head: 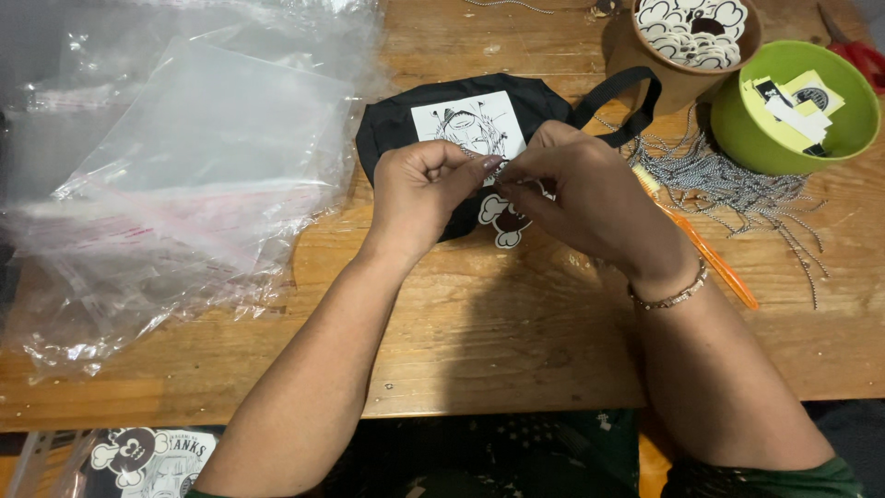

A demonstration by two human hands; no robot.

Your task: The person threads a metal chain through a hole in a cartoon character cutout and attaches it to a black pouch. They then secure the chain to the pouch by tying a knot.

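Wooden tabletop [516,341] fills the view, with both arms coming up from the near edge. The left hand [419,189] and the right hand [576,198] meet in the middle, fingertips pinched nearly shut on something tiny; I cannot tell what it is. Under them lies a black face mask [406,120] with a white picture patch, and a skull sticker [502,221] peeks out below. Clear plastic bags [175,175] pile up at the left edge. A green bowl [737,138] of paper tags sits at the far right corner, beside a brown cup [645,65] of stickers. Ball chains [728,184] and an orange stick [719,263] lie near the right wrist.
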